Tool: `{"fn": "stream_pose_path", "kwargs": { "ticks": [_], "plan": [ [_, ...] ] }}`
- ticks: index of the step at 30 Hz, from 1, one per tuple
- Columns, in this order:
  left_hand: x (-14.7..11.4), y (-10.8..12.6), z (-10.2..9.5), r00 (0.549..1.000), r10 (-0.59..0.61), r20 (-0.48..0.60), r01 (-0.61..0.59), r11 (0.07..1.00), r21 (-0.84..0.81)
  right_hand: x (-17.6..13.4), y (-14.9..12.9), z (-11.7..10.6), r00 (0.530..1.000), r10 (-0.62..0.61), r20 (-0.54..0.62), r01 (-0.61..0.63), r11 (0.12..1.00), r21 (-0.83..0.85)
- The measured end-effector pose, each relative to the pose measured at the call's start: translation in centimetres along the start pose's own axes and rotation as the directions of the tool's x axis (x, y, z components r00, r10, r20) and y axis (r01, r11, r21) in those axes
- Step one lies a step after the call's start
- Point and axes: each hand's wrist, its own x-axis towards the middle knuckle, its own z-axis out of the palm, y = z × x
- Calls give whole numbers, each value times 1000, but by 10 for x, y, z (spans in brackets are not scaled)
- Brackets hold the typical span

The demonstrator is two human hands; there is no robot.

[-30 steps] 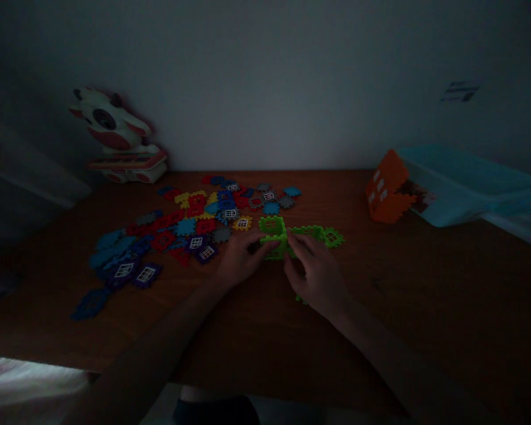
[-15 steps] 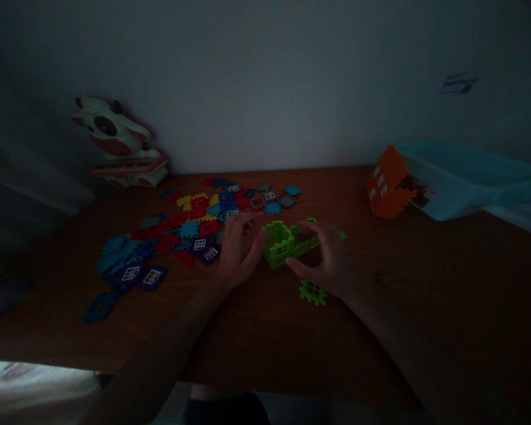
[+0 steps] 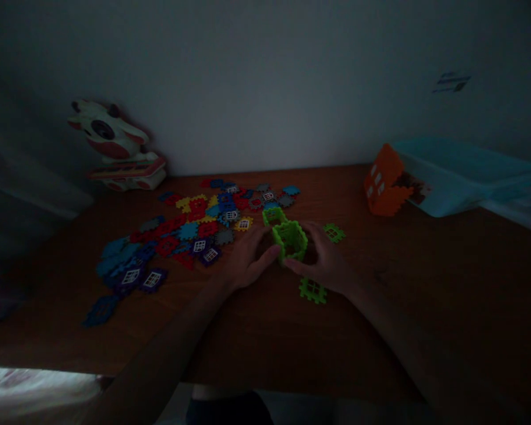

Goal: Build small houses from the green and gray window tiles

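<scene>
Green toothed-panel structure (image 3: 281, 230), grasped at middle of wooden table (image 3: 248, 330): from left, scattered coloured pieces (image 3: 207, 229); left hand (image 3: 245, 260), gripping near side; right hand (image 3: 325, 260), curled around opposite side; loose green panel (image 3: 333, 232); orange structure (image 3: 384, 183).

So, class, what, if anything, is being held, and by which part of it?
A bright-green, box-like, toothed plastic structure: the left hand holds its left side, the right hand its right side.

Fingers (image 3: 269, 256) around green frame (image 3: 292, 237), scattered coloured tiles (image 3: 188, 230)
</scene>
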Motion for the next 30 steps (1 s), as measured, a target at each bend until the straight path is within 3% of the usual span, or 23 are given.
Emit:
{"fn": "stream_pose_path", "kwargs": {
  "ticks": [5, 10, 16, 30],
  "plan": [
    [2, -6, -1, 993, 110, -41, -111, 993, -30, 1, 10, -10, 987, 62, 146, -95, 969, 230],
    [3, -12, -2, 992, 125, -17, -126, 988, -95, 1, 7, -14, 974, 98, 206, -168, 920, 355],
    [4, -17, -5, 996, 87, 34, -78, 975, -209, 5, 8, -18, 953, 135, 272, -235, 895, 379],
    [5, -9, -13, 990, 119, 75, -114, 991, -65, 6, 8, -19, 953, 161, 255, -244, 909, 338]
  ]
}}
